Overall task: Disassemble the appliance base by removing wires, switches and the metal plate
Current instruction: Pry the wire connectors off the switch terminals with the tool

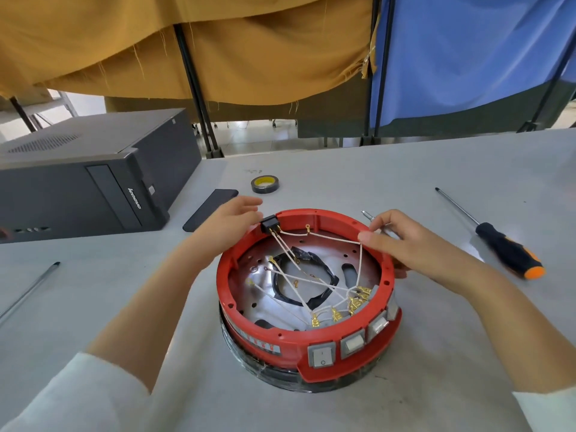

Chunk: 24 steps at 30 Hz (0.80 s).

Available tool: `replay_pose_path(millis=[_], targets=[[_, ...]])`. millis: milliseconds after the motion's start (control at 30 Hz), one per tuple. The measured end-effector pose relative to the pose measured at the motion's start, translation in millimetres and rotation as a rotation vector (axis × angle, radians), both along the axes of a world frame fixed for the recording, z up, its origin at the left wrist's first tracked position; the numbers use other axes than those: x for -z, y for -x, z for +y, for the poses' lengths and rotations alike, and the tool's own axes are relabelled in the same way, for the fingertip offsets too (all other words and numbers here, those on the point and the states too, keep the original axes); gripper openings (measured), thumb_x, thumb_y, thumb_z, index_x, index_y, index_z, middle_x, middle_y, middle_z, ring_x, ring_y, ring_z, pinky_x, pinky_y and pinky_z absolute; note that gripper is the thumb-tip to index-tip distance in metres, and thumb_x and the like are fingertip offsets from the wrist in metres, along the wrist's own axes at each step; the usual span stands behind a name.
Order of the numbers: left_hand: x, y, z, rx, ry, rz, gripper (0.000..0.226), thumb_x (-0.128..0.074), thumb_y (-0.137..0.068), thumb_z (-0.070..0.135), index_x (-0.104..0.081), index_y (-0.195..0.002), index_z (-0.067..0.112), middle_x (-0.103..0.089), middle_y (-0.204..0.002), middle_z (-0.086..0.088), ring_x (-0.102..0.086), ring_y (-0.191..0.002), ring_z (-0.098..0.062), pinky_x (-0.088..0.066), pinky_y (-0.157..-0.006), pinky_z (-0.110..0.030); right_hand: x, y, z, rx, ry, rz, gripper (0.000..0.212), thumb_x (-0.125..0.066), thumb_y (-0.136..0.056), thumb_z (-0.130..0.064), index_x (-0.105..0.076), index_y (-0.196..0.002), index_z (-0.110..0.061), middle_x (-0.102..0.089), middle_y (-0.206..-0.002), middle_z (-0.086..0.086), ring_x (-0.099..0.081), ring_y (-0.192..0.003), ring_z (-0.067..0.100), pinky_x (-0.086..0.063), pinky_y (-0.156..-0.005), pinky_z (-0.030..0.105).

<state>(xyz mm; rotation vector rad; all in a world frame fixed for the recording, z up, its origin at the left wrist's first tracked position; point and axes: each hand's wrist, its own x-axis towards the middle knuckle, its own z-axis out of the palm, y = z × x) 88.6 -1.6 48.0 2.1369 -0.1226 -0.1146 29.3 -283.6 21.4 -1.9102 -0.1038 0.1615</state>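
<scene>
Fingertips of my left hand (pixel 232 218) pressed the outside of the black switch (pixel 270 225) at the far rim of the red base (pixel 343 341), fingers loosely extended, not closed around it. Both forearms reached forward over the table (pixel 436 169). My right hand (pixel 414 241) rested on the rim opposite, thumb and forefinger pinched shut on a white wire (pixel 360 260) that ran down from my fingertips to the brass terminals (pixel 358 299). Below both hands, the metal plate (pixel 261 302) lay inside the base. A screwdriver (pixel 508 251) lay beyond my right hand.
</scene>
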Motion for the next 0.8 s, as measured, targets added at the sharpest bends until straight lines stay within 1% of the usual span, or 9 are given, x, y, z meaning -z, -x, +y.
replay_pose_path(millis=[133, 200, 267, 333, 467, 533, 633, 733, 800], targets=[[6.6, -0.3, -7.3, 0.134, -0.031, 0.066, 0.027, -0.046, -0.099, 0.025, -0.059, -0.121, 0.032, -0.063, -0.117, 0.011, -0.058, -0.104, 0.000, -0.040, -0.096, -0.020, -3.3, 4.8, -0.5, -0.049, 0.008, -0.008, 0.031, -0.069, -0.083, -0.016, -0.046, -0.103, -0.017, -0.049, -0.069, 0.006, -0.051, -0.048, 0.011, -0.044, -0.046, 0.023], [9.4, 4.9, -3.9, 0.107, 0.016, 0.063, 0.027, -0.045, -0.100, 0.022, -0.062, -0.118, 0.031, -0.066, -0.113, 0.009, -0.060, -0.104, -0.003, -0.044, -0.094, -0.021, -4.8, 4.5, -0.5, -0.030, 0.001, -0.019, 0.029, -0.068, -0.084, -0.014, -0.046, -0.104, -0.016, -0.043, -0.073, 0.008, -0.050, -0.049, 0.011, -0.045, -0.048, 0.023], [12.4, 14.5, -1.3, 0.029, 0.071, 0.039, 0.026, -0.044, -0.100, 0.020, -0.063, -0.114, 0.032, -0.068, -0.104, 0.012, -0.064, -0.088, 0.003, -0.048, -0.075, -0.012, -4.8, 3.4, -0.2, -0.005, -0.008, -0.038, 0.030, -0.069, -0.084, -0.021, -0.046, -0.103, -0.017, -0.040, -0.069, 0.002, -0.047, -0.048, 0.011, -0.045, -0.049, 0.025], [17.9, 28.3, 0.2, -0.100, 0.175, 0.030, 0.025, -0.045, -0.099, 0.018, -0.063, -0.110, 0.031, -0.068, -0.099, 0.012, -0.066, -0.074, 0.001, -0.049, -0.061, -0.011, -4.8, 3.0, -0.5, 0.013, 0.015, -0.054, 0.033, -0.070, -0.082, -0.032, -0.047, -0.103, -0.020, -0.040, -0.066, -0.001, -0.046, -0.049, 0.012, -0.043, -0.052, 0.026], [29.4, 54.0, 3.9, -0.361, 0.289, -0.040, 0.023, -0.043, -0.100, 0.017, -0.060, -0.112, 0.028, -0.065, -0.107, -0.001, -0.063, -0.093, -0.019, -0.051, -0.086, -0.035, -8.3, 5.6, -0.6, 0.022, 0.063, -0.063, 0.052, -0.069, -0.065, -0.056, -0.050, -0.103, -0.026, -0.045, -0.065, -0.003, -0.044, -0.051, 0.010, -0.041, -0.052, 0.026], [31.6, 63.4, 2.1, -0.445, 0.254, -0.087, 0.025, -0.041, -0.099, 0.016, -0.056, -0.117, 0.025, -0.063, -0.111, -0.004, -0.060, -0.098, -0.022, -0.047, -0.095, -0.040, -9.3, 8.2, -0.1, 0.006, 0.119, -0.056, 0.055, -0.066, -0.061, -0.062, -0.053, -0.104, -0.029, -0.052, -0.068, 0.001, -0.045, -0.052, 0.009, -0.040, -0.050, 0.023], [34.6, 77.5, -4.0, -0.474, 0.210, -0.096, 0.027, -0.039, -0.099, 0.018, -0.050, -0.123, 0.024, -0.062, -0.106, -0.001, -0.059, -0.093, -0.015, -0.045, -0.090, -0.035, -10.0, 11.0, -0.2, -0.017, 0.189, -0.044, 0.042, -0.067, -0.070, -0.055, -0.059, -0.103, -0.030, -0.068, -0.095, 0.003, -0.060, -0.066, 0.009, -0.044, -0.051, 0.022], [34.6, 85.3, -6.2, -0.443, 0.123, -0.088, 0.025, -0.041, -0.099, 0.022, -0.047, -0.122, 0.029, -0.058, -0.092, 0.010, -0.054, -0.083, -0.002, -0.039, -0.071, -0.024, -8.8, 9.8, -1.8, -0.012, 0.211, -0.059, 0.031, -0.068, -0.079, -0.043, -0.060, -0.102, -0.026, -0.067, -0.100, 0.010, -0.067, -0.086, 0.025, -0.053, -0.068, 0.035], [27.2, 81.5, -4.5, -0.400, 0.016, -0.064, 0.031, -0.045, -0.096, 0.030, -0.043, -0.127, 0.029, -0.059, -0.105, 0.006, -0.056, -0.097, -0.014, -0.042, -0.082, -0.028, -7.9, 8.5, -2.6, -0.010, 0.232, -0.079, 0.023, -0.067, -0.083, -0.036, -0.061, -0.101, -0.024, -0.067, -0.100, 0.015, -0.068, -0.086, 0.027, -0.053, -0.079, 0.040]])
